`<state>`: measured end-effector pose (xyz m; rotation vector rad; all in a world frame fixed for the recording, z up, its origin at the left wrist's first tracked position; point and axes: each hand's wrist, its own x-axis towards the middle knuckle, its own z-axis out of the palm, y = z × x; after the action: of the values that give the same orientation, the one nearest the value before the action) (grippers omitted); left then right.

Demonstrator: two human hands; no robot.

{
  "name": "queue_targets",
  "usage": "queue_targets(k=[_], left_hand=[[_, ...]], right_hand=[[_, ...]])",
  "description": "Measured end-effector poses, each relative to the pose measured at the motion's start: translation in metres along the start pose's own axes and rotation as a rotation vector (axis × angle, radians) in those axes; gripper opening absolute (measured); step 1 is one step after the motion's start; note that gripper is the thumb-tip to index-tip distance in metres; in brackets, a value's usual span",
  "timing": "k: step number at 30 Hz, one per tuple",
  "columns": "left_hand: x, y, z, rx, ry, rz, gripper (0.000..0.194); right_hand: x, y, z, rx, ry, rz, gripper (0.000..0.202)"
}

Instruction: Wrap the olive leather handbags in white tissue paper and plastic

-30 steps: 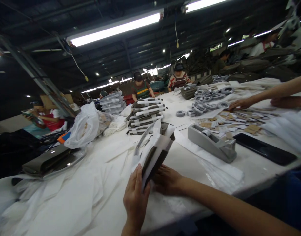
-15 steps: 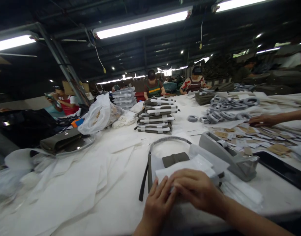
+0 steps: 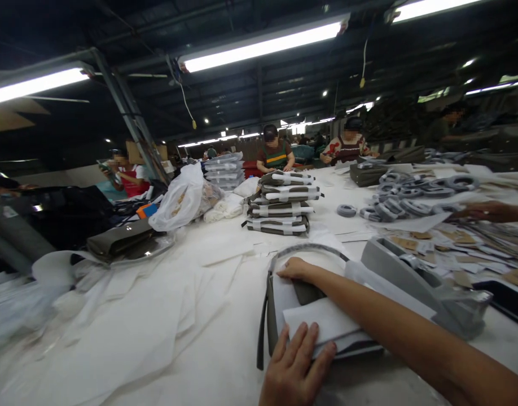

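Observation:
An olive-brown bag (image 3: 272, 330) with a wrapped strap (image 3: 303, 248) arching at its far side lies in front of me, partly covered by white packing sheets. My left hand (image 3: 299, 366) rests flat with fingers apart on the folded white sheet (image 3: 318, 318) at the near edge. Across the bag, my right hand (image 3: 299, 269) has its fingers curled together at the far left corner of another white sheet (image 3: 284, 293); the fingertips are partly hidden. My right forearm covers part of the bag. Close by on the right stands a grey tape dispenser (image 3: 394, 276).
Several wrapped bags are stacked (image 3: 282, 210) behind the work. Grey rolls (image 3: 390, 208) and paper tags (image 3: 445, 242) lie to the right, where a co-worker's hand (image 3: 483, 211) reaches in. White sheets (image 3: 136, 316) and a plastic bag (image 3: 180, 197) lie left.
My right hand has left the near edge beside the left hand and moved forward to the bag's far left corner. My left hand has flattened on the folded sheet.

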<state>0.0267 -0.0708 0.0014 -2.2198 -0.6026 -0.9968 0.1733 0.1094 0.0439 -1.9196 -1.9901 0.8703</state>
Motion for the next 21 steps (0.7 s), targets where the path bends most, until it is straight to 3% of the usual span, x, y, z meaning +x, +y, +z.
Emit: queue_targets(k=[4,10,16,21], left_hand=[[0.001,0.001,0.003,-0.012,0.018,-0.016,0.032],[0.004,0.001,0.001,-0.045,-0.004,-0.042,0.03],[0.008,-0.003,-0.006,-0.051,-0.105,-0.029,0.036],[0.005,-0.003,-0.006,-0.105,-0.166,-0.064,0.04]], right_hand=[[-0.004,0.007,-0.003,0.332,-0.013,0.001,0.024],[-0.028,0.005,-0.022,0.681,0.083,-0.193,0.034],[-0.09,-0.001,-0.03,0.664,0.108,-0.399,0.03],[-0.144,0.014,-0.01,0.494,0.103,-0.619,0.016]])
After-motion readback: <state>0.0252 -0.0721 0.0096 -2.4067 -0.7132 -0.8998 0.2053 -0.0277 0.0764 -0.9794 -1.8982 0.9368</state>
